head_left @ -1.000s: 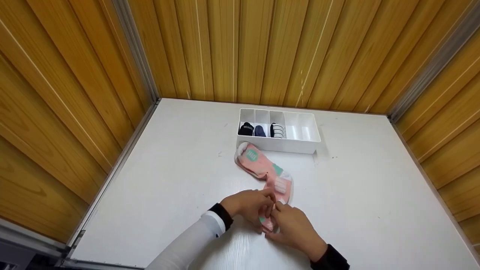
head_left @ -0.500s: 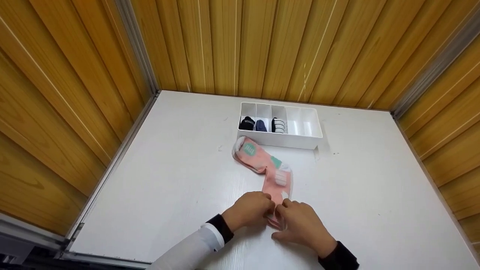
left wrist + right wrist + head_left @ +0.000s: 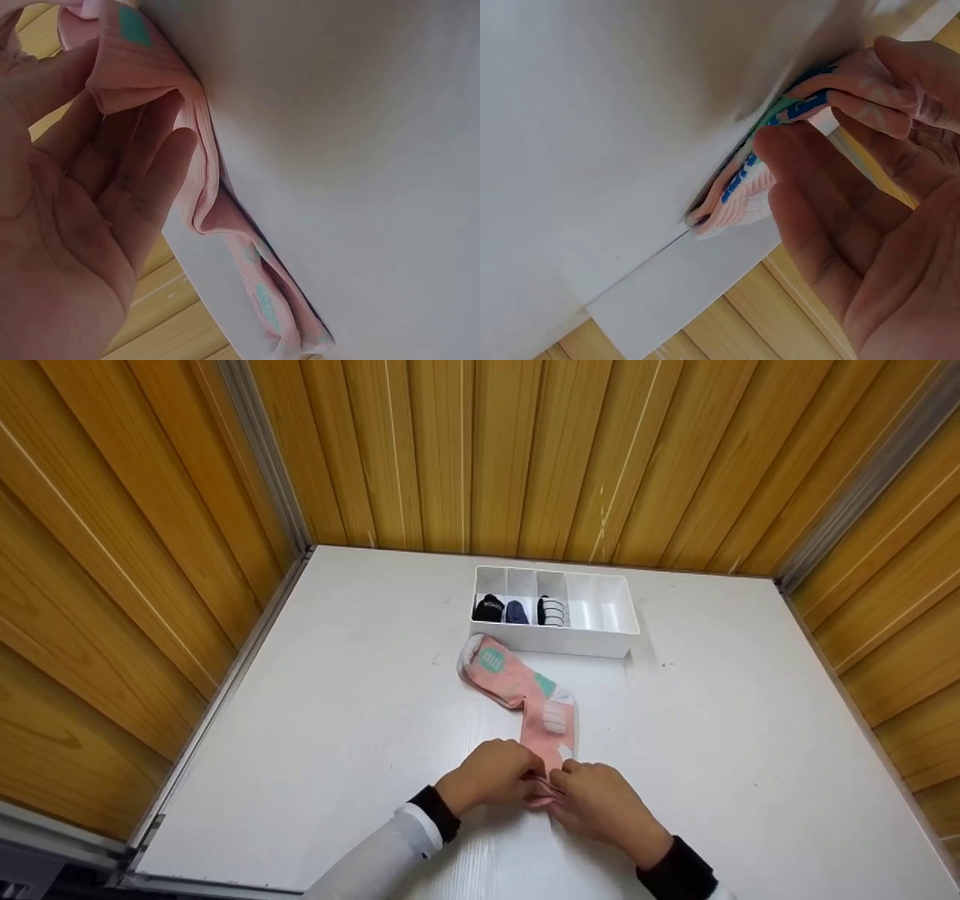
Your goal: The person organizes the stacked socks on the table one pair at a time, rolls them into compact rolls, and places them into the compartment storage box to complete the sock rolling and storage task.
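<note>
A pair of pink socks (image 3: 517,679) lies stacked on the white table, with white toes and heels and green patches. Its toe end reaches up to the box, and the cuff end points toward the person. My left hand (image 3: 496,774) pinches the left side of the cuff, thumb on one face and fingers beneath in the left wrist view. On the other side my right hand (image 3: 604,806) pinches the cuff between thumb and index finger, its other fingers loosely extended. Between the hands the cuff edge is lifted and bent; blue marks show on the socks (image 3: 810,105) in the right wrist view.
Beyond the socks stands a white divided box (image 3: 555,641). Its left compartments hold a black rolled sock (image 3: 489,609), a navy one (image 3: 516,613) and a black-and-white striped one (image 3: 552,611). Wood-patterned walls (image 3: 495,457) enclose the white table (image 3: 337,675) at the back and sides.
The cuff end, flat between the hands before, is now raised and bent over. The right thumb has closed in on the cuff. The head view has shifted slightly.
</note>
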A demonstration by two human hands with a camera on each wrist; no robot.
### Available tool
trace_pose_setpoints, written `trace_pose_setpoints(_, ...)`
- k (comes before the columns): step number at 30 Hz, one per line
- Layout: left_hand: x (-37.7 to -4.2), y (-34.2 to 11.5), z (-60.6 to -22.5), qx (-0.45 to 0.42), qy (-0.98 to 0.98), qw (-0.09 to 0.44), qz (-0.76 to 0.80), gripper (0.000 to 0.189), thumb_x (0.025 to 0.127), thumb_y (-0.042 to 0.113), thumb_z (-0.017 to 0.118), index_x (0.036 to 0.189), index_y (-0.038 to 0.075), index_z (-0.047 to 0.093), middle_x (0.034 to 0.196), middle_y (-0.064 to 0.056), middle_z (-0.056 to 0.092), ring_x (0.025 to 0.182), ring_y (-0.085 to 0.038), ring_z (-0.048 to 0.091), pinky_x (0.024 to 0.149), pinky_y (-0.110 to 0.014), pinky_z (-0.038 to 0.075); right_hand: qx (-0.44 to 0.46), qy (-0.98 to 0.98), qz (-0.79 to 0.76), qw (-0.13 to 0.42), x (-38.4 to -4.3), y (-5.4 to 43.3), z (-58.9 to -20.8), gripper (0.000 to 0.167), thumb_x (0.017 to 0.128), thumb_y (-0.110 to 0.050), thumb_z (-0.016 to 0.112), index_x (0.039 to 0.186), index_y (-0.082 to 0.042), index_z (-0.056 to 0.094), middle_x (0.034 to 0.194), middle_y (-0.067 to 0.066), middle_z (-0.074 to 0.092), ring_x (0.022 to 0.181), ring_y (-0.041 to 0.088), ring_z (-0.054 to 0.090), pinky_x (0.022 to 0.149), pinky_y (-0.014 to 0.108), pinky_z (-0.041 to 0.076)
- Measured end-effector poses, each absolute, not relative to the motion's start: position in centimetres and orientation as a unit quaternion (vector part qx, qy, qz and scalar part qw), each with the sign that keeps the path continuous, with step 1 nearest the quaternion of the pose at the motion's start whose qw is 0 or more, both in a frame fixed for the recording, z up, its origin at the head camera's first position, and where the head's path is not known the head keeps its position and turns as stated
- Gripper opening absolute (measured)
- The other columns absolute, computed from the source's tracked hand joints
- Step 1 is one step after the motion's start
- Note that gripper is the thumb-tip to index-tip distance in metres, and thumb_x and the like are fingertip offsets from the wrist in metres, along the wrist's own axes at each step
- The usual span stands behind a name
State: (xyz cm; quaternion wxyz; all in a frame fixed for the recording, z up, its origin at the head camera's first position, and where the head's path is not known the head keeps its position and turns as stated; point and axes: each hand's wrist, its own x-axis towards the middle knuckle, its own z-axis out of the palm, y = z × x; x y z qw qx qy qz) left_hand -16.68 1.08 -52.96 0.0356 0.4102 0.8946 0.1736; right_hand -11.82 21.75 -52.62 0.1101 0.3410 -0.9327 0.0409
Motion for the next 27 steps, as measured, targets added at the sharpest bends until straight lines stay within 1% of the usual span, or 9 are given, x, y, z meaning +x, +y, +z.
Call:
trace_pose_setpoints(2,-16.7,0.9,-52.8,0.408,0.894,0.046,0.18,0.011,0.09,0.035,0.073,0.085,0.024,0.073,0.067,0.015,0.055,0.062,-0.002,0.045,0.058,-0.02,0.037,0.336,-0.935,0.069,0.083,-12.2,22.0,-52.6,0.022,0.083,-0.029,0.077,0.076,-0.019,0.059,0.071,-0.006,0.054,0.056,0.008,0.046,0.054,0.026,0.039)
trace_pose_setpoints(6,-16.6,0.6,-52.6,0.396,0.896,0.067,0.19,0.027,0.081,0.051,0.08,0.094,0.028,0.075,0.07,0.018,0.055,0.063,0.0,0.046,0.059,-0.02,0.036,0.319,-0.94,0.118,0.018,-12.9,22.5,-52.3,0.013,0.093,-0.026,0.071,0.083,-0.018,0.068,0.079,-0.009,0.058,0.065,0.003,0.047,0.06,0.026,0.043)
trace_pose_setpoints(8,-16.6,0.6,-52.7,0.392,0.898,0.065,0.19,0.028,0.08,0.05,0.081,0.096,0.028,0.075,0.069,0.017,0.055,0.063,-0.001,0.045,0.059,-0.021,0.035,0.311,-0.941,0.129,-0.004,-13.2,22.7,-52.2,0.011,0.095,-0.026,0.07,0.087,-0.018,0.071,0.082,-0.009,0.059,0.068,0.003,0.048,0.062,0.027,0.044)
trace_pose_setpoints(10,-16.5,0.7,-52.8,0.392,0.899,0.052,0.188,0.02,0.085,0.045,0.079,0.095,0.028,0.075,0.07,0.017,0.058,0.064,-0.001,0.048,0.06,-0.021,0.038,0.308,-0.942,0.136,-0.012,-13.4,22.8,-52.1,0.011,0.095,-0.024,0.069,0.089,-0.016,0.073,0.083,-0.009,0.06,0.069,0.003,0.05,0.063,0.028,0.045)
trace_pose_setpoints(13,-16.5,0.9,-53.0,0.386,0.902,0.032,0.19,0.011,0.094,0.035,0.071,0.092,0.027,0.078,0.074,0.016,0.066,0.067,-0.002,0.059,0.064,-0.022,0.045,0.313,-0.94,0.137,-0.004,-13.8,22.8,-52.3,0.01,0.096,-0.022,0.068,0.09,-0.016,0.074,0.083,-0.008,0.061,0.069,0.005,0.053,0.064,0.029,0.047)
trace_pose_setpoints(16,-16.6,1.2,-53.2,0.375,0.907,0.023,0.188,0.012,0.096,0.031,0.068,0.097,0.028,0.08,0.085,0.015,0.074,0.078,-0.006,0.069,0.07,-0.024,0.052,0.32,-0.936,0.146,0.009,-14.1,23.0,-52.4,0.01,0.095,-0.02,0.068,0.09,-0.015,0.074,0.083,-0.007,0.064,0.071,0.007,0.058,0.065,0.03,0.049)
trace_pose_setpoints(19,-16.7,1.6,-53.4,0.37,0.913,0.007,0.173,0.013,0.096,0.028,0.069,0.101,0.029,0.081,0.089,0.013,0.075,0.085,-0.009,0.071,0.074,-0.026,0.054,0.314,-0.936,0.161,0.013,-14.5,23.2,-52.7,0.008,0.095,-0.019,0.07,0.092,-0.015,0.075,0.083,-0.008,0.067,0.074,0.007,0.061,0.067,0.031,0.051)
trace_pose_setpoints(23,-16.9,2.0,-53.6,0.359,0.917,-0.01,0.174,0.01,0.092,0.028,0.073,0.096,0.029,0.082,0.084,0.011,0.073,0.083,-0.01,0.069,0.07,-0.026,0.052,0.298,-0.933,0.201,0.013,-14.6,23.3,-53.2,0.003,0.093,-0.019,0.073,0.092,-0.016,0.074,0.083,-0.011,0.07,0.075,0.003,0.062,0.069,0.028,0.052)
trace_pose_setpoints(27,-16.9,2.5,-53.8,0.335,0.921,-0.007,0.2,0.006,0.088,0.027,0.077,0.091,0.027,0.083,0.081,0.011,0.074,0.08,-0.01,0.068,0.065,-0.025,0.05,0.314,-0.926,0.201,0.056,-14.2,23.1,-53.5,0.009,0.086,-0.015,0.079,0.086,-0.019,0.071,0.08,-0.012,0.068,0.072,0.002,0.061,0.065,0.026,0.051)
